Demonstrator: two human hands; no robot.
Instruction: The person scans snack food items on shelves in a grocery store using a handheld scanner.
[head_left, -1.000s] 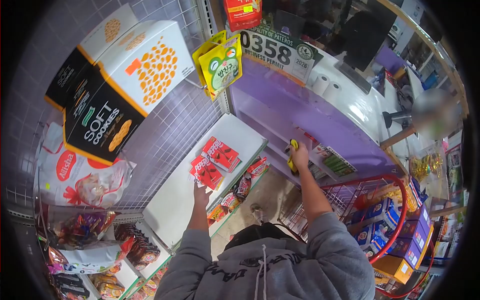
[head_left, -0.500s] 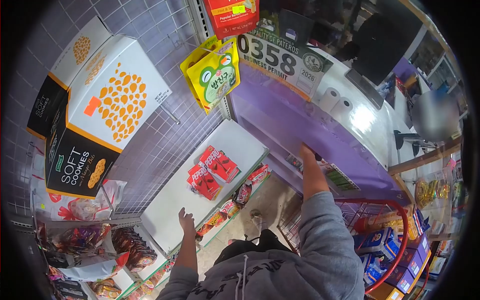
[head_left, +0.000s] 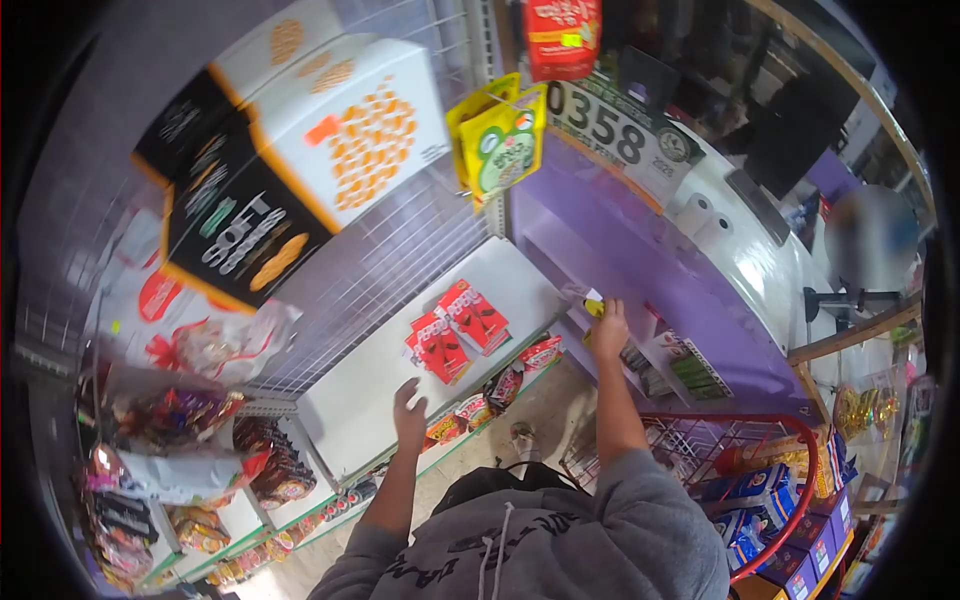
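Note:
My right hand (head_left: 609, 330) is closed on a small yellow-and-white item (head_left: 594, 307) in front of the purple counter's shelf recess; its exact kind is too small to make out. Hanging over the front of the white shelf, my left hand (head_left: 409, 408) has its fingers apart and holds nothing. Just beyond it, several red Pepero boxes (head_left: 470, 318) lie overlapping on the white shelf (head_left: 375, 395). Below my right hand, small packs (head_left: 690, 368) stand in the counter's lower shelf.
Large Soft Cookies boxes (head_left: 250, 215) jut out at the upper left beside a wire grid wall. Yellow pouches (head_left: 500, 140) hang from a hook. A red wire basket (head_left: 800, 430) with blue packs stands at the right. Snacks fill lower shelves (head_left: 280, 470). A white-topped counter (head_left: 750, 255) curves rightward.
My right hand has come out of the counter's shelf and now shows the yellow-and-white item. My left hand stays open near the Pepero boxes. The view has shifted, moving the scenery rightward.

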